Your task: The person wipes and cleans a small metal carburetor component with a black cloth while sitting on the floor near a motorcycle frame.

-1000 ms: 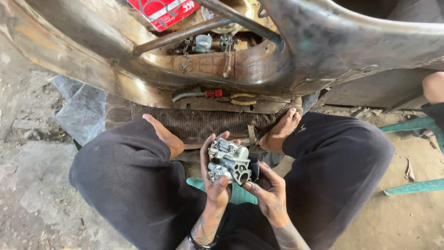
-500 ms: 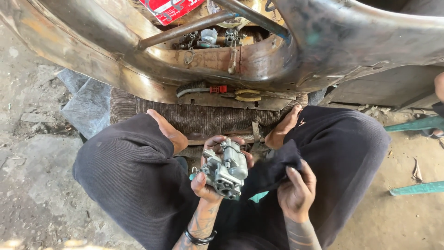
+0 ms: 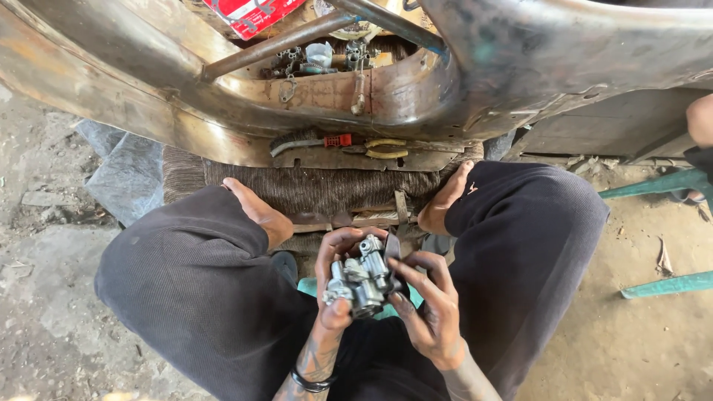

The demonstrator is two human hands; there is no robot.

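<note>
A: Head view. We note the right hand [image 3: 429, 312] back on the small silver cast-metal carburettor-like part [image 3: 362, 276]; half a second ago it hung apart at about four o'clock of the part, which the left hand [image 3: 334, 275] carried alone and tilted. A second ago both hands held it, so we read this as a regrip after a turn.

B: Agreed. We judge the part is being turned over for inspection, not set down. Its position?

A: In the lap between the knees in dark ribbed trousers [image 3: 200, 297], above a teal object [image 3: 308, 286] we cannot identify. The bare feet rest on a brown woven mat [image 3: 319, 186] at twelve o'clock.

B: Grips?

A: Left hand wraps the part from nine o'clock, fingers curled over the top, thumb below: clenched on it. Right hand is half open, fingertips [image 3: 397, 263] touching the three o'clock side, steadying it rather than clamping. Whether its thumb presses, we cannot tell.

B: Surroundings?

A: Rusty bent sheet-metal body shell [image 3: 520, 67] across the top. On its ledge a wire brush with red handle [image 3: 312, 142] and yellow-handled pliers [image 3: 386, 148]. Another person's limb [image 3: 698, 122] at two o'clock, well apart.
</note>
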